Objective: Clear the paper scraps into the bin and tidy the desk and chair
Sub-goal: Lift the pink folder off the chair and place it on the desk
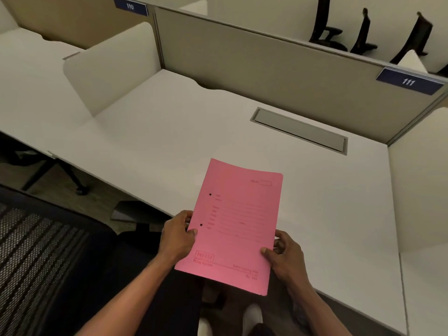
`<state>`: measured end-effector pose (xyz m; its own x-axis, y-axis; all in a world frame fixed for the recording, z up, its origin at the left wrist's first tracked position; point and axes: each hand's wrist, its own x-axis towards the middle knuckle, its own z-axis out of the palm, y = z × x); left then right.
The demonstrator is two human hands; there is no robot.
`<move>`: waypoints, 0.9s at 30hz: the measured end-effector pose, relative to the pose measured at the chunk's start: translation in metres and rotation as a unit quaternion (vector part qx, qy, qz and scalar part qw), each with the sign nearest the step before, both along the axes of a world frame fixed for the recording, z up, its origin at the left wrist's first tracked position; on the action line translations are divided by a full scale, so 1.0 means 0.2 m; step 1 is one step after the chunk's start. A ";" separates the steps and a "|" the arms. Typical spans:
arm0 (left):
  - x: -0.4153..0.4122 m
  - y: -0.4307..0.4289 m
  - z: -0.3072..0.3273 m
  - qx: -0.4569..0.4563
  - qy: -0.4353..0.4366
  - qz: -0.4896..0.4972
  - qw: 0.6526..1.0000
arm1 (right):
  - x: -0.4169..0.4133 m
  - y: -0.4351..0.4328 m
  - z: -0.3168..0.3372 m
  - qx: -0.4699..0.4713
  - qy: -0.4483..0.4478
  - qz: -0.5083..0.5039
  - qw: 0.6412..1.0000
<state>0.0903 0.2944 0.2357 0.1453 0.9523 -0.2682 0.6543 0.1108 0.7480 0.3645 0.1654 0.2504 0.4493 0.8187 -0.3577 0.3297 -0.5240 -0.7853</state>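
A: What are the hands doing?

B: Both grip a pink folder (234,226). The left hand (178,235) pinches its punched edge, thumb on top; the right hand (284,257) clamps the opposite edge near the lower corner.

A: Where is the folder?

B: Between the hands, its far end over the near edge of the white desk (315,202), its near end past that edge.

A: Anything else close by?

B: A mesh-backed chair (36,258) stands left of the left hand. Beyond the right hand, a grey cable hatch (299,130) sits in the desktop.
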 end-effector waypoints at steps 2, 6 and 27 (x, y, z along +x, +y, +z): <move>0.01 0.07 -0.01 -0.001 0.008 -0.004 1.000 | 0.01 0.06 -0.02 -0.001 0.009 -0.005 1.000; 0.06 0.20 -0.03 -0.003 0.022 0.001 1.000 | 0.04 0.19 -0.04 -0.005 0.017 -0.005 1.000; 0.63 1.37 -0.19 -0.010 0.067 0.046 0.997 | 0.66 1.38 -0.26 -0.007 0.086 0.047 0.995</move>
<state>0.2153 0.5677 0.1967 0.0194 0.9543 -0.2982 0.7352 0.1885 0.6511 0.4970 0.4418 0.1981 0.3019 0.8486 -0.4345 0.2394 -0.5086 -0.8270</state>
